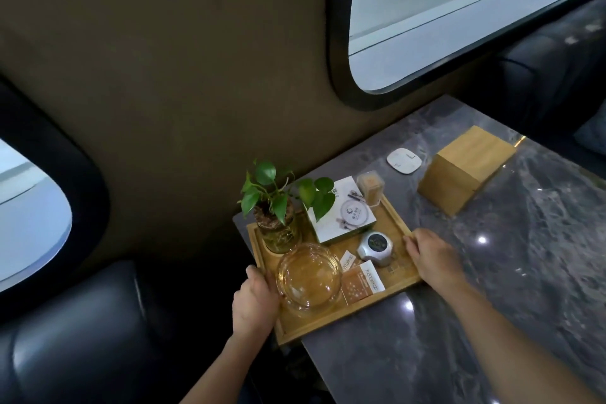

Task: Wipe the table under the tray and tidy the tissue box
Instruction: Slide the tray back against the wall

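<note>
A dull brown wall [183,82] fills most of the view. Two windows with rounded corners and thick black frames are set in it: one [459,10] at upper right, one [29,207] at the left edge. Pale daylight comes through both; what lies outside is washed out, perhaps pavement. Below the left window sits a black padded seat [75,338] with a soft sheen. Another dark seat [551,69] stands at far right. The grey marbled desk [524,272] butts against the wall and carries small bright glints.
</note>
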Available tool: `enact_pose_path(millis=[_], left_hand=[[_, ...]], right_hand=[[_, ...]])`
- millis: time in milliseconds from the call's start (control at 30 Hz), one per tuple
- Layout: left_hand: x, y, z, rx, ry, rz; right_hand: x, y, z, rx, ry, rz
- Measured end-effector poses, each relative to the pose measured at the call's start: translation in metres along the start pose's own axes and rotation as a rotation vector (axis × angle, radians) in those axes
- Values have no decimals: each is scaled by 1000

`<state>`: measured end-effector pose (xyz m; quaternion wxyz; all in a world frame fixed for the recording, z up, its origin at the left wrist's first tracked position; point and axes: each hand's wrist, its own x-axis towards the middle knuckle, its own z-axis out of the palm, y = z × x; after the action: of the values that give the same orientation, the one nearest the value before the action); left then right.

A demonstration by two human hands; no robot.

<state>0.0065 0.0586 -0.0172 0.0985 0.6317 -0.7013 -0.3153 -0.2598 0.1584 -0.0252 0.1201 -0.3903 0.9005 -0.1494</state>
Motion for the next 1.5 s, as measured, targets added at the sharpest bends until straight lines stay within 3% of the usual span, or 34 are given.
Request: enact_pose_path(millis=[233,400,533,667,833,1100,1500], left_hand=[[-1,0,2,-5,-2,-23],[-14,-3,-3,101,-83,-31],[-34,-17,1,-8,-122,74],[-49,-27,5,33,-216,146],[-48,-33,13,169,-179,185],[-44,-28,17,65,-98,186],[-7,-32,13,-10,-13,157]], right_hand=[[5,-1,3,82,-33,104],[-15,4,-9,136,112,216],[-31,18,-12,99,61,321],[-41,21,-8,254,-64,268],[-44,18,2,412,22,257],[-19,15,9,460,35,293],[31,-19,16,405,17,203]])
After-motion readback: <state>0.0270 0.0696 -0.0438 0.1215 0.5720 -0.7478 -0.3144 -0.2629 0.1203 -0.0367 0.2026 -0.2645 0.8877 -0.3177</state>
